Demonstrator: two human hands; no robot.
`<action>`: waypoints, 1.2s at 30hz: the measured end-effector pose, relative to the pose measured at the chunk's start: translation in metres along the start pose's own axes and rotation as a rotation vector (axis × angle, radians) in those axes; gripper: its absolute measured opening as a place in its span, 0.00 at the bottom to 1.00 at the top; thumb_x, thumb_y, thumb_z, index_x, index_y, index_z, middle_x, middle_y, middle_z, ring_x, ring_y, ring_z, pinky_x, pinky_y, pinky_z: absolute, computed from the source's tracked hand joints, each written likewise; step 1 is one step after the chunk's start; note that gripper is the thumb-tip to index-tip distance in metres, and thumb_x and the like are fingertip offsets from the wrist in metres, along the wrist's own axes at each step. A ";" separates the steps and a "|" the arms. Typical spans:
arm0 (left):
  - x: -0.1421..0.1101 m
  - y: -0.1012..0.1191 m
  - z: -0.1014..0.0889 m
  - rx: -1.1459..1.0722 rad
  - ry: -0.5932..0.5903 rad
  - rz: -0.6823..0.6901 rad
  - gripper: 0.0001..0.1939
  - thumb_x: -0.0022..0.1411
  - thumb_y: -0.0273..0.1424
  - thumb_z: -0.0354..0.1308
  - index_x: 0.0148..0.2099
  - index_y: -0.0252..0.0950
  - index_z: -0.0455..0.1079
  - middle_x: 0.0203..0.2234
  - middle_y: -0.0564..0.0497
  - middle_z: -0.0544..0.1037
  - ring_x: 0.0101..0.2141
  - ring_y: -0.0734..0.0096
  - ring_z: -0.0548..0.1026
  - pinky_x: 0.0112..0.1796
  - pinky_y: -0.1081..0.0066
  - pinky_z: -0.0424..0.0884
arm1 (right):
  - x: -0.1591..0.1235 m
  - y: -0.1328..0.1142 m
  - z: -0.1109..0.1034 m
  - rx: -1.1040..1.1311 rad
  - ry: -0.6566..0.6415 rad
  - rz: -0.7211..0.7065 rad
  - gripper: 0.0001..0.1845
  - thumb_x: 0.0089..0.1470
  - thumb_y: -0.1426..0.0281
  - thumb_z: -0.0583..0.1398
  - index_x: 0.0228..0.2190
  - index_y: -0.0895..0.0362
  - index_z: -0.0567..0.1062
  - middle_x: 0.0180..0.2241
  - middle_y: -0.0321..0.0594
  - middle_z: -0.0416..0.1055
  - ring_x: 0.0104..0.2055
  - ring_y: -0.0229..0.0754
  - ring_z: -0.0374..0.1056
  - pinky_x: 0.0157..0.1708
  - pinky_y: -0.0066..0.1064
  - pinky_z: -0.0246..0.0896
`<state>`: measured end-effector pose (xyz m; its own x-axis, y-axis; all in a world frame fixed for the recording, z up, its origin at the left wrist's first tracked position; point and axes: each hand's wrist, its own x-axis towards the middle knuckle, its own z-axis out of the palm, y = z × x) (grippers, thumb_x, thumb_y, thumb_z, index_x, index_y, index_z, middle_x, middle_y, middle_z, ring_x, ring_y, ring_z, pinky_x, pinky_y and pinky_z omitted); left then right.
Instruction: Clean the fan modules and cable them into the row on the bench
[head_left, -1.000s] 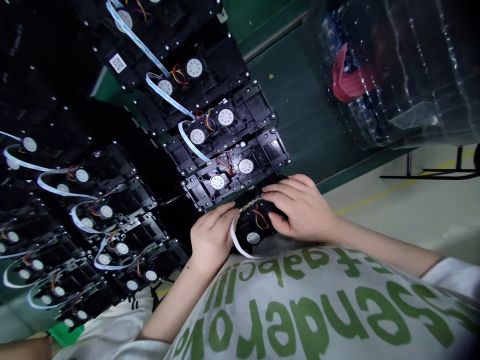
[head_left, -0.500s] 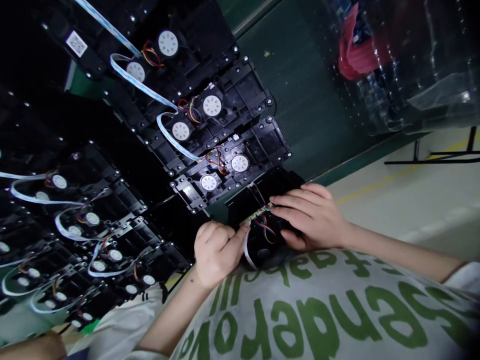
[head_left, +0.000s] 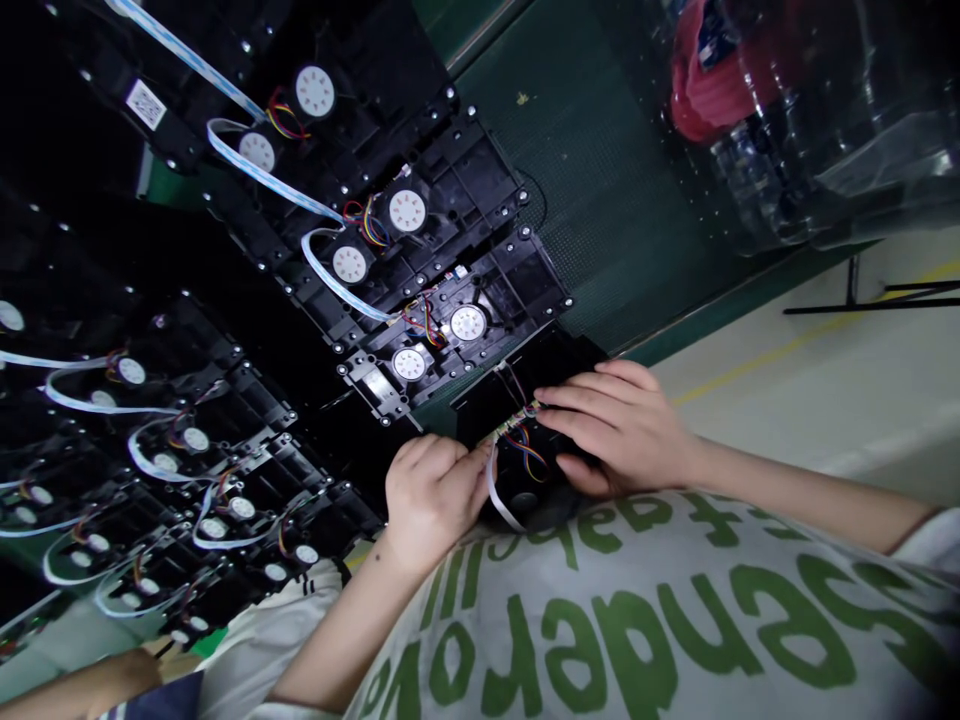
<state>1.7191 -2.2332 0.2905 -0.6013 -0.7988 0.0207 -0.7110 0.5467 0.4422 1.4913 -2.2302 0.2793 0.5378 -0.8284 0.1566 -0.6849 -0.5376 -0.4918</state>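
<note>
We hold a black plastic module point(head_left: 517, 440) low against our chest, just below the end of a rack of matching modules and overlapping its nearest one, tilted with its dark face toward us. Along its upper edge runs a narrow circuit strip point(head_left: 517, 420), and red, yellow and blue wires point(head_left: 523, 452) curve across the face from it. A white flat ribbon cable point(head_left: 493, 487) loops down beside the strip and ends at the module's lower edge. Our left hand point(head_left: 431, 500) is curled, its fingers point(head_left: 420, 455) bunched together, with the thumb and forefinger side pinching the strip's near end and the ribbon. Our right hand point(head_left: 615, 430) lies across the module, its fingers point(head_left: 592, 400) slightly spread with their tips at the strip, and its thumb point(head_left: 577, 476) pressed on the lower part of the casing. The rack's modules point(head_left: 439, 340) stand in rows, each with two white discs, coloured wires and a ribbon cable, against a dark green mesh panel point(head_left: 600, 190). Beyond it sits a clear plastic bag point(head_left: 780, 130) with something red inside, and a co-worker's forearm point(head_left: 90, 695) shows at the lower left.
</note>
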 end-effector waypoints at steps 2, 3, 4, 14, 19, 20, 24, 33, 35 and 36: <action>0.001 0.002 -0.002 0.026 -0.018 -0.017 0.03 0.51 0.28 0.57 0.30 0.35 0.71 0.17 0.54 0.65 0.21 0.75 0.60 0.24 0.72 0.57 | 0.001 0.000 0.000 0.001 -0.005 0.003 0.18 0.49 0.59 0.52 0.37 0.55 0.71 0.43 0.36 0.70 0.41 0.40 0.63 0.45 0.37 0.49; 0.002 0.002 -0.004 0.037 -0.027 -0.027 0.04 0.52 0.29 0.57 0.30 0.35 0.72 0.17 0.53 0.66 0.21 0.75 0.60 0.24 0.72 0.57 | 0.001 0.000 -0.001 0.002 -0.009 0.004 0.18 0.49 0.59 0.52 0.38 0.55 0.71 0.43 0.37 0.70 0.41 0.40 0.63 0.45 0.37 0.49; 0.003 0.003 -0.005 0.047 -0.041 -0.035 0.05 0.52 0.29 0.56 0.31 0.35 0.72 0.17 0.53 0.66 0.21 0.75 0.60 0.24 0.72 0.58 | 0.002 0.000 -0.001 0.004 -0.013 0.005 0.18 0.49 0.59 0.52 0.38 0.55 0.71 0.43 0.37 0.69 0.41 0.41 0.63 0.45 0.37 0.49; 0.015 0.003 -0.020 -0.041 -0.269 -0.025 0.09 0.55 0.28 0.52 0.37 0.32 0.71 0.22 0.50 0.70 0.25 0.72 0.64 0.28 0.70 0.63 | 0.006 0.000 -0.002 0.023 -0.040 0.018 0.18 0.49 0.59 0.52 0.38 0.56 0.71 0.44 0.38 0.69 0.41 0.42 0.63 0.46 0.38 0.48; 0.020 -0.005 -0.023 -0.323 -0.287 -0.187 0.10 0.55 0.27 0.51 0.38 0.35 0.72 0.29 0.48 0.71 0.30 0.73 0.67 0.32 0.70 0.66 | 0.007 0.001 -0.002 0.040 -0.039 0.018 0.18 0.50 0.60 0.51 0.38 0.57 0.71 0.44 0.39 0.69 0.41 0.42 0.62 0.46 0.38 0.48; 0.021 -0.007 -0.021 -0.402 -0.284 -0.252 0.10 0.55 0.27 0.51 0.37 0.36 0.73 0.30 0.48 0.71 0.31 0.73 0.68 0.33 0.71 0.66 | 0.007 0.001 -0.002 0.042 -0.039 0.019 0.18 0.50 0.60 0.51 0.38 0.57 0.71 0.44 0.39 0.69 0.41 0.42 0.62 0.46 0.38 0.48; 0.025 -0.012 -0.014 -0.645 -0.304 -0.464 0.07 0.53 0.30 0.55 0.32 0.35 0.73 0.30 0.49 0.75 0.32 0.73 0.72 0.36 0.73 0.68 | 0.007 0.001 -0.002 0.046 -0.026 0.016 0.18 0.49 0.60 0.52 0.38 0.57 0.71 0.44 0.39 0.69 0.41 0.41 0.62 0.47 0.38 0.48; 0.040 -0.018 -0.019 -0.672 -0.606 -0.779 0.14 0.49 0.40 0.56 0.32 0.35 0.73 0.24 0.52 0.77 0.26 0.71 0.73 0.29 0.73 0.68 | 0.008 0.001 -0.002 0.050 -0.041 0.025 0.17 0.49 0.61 0.52 0.38 0.56 0.71 0.44 0.39 0.69 0.41 0.42 0.62 0.46 0.38 0.48; 0.042 -0.019 -0.019 -0.659 -0.624 -0.793 0.14 0.48 0.41 0.57 0.31 0.36 0.73 0.23 0.52 0.77 0.25 0.71 0.72 0.28 0.74 0.67 | 0.009 0.001 -0.002 0.049 -0.043 0.029 0.17 0.49 0.61 0.52 0.37 0.57 0.72 0.43 0.39 0.69 0.41 0.42 0.62 0.46 0.38 0.48; 0.042 -0.019 -0.019 -0.652 -0.624 -0.800 0.13 0.48 0.41 0.57 0.30 0.36 0.73 0.23 0.53 0.77 0.25 0.71 0.72 0.27 0.74 0.67 | 0.010 0.000 -0.002 0.049 -0.043 0.029 0.17 0.49 0.61 0.52 0.37 0.57 0.72 0.43 0.39 0.69 0.41 0.42 0.62 0.46 0.38 0.48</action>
<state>1.7145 -2.2820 0.2997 -0.2751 -0.4963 -0.8234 -0.7530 -0.4213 0.5055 1.4952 -2.2388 0.2823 0.5393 -0.8355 0.1052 -0.6764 -0.5042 -0.5369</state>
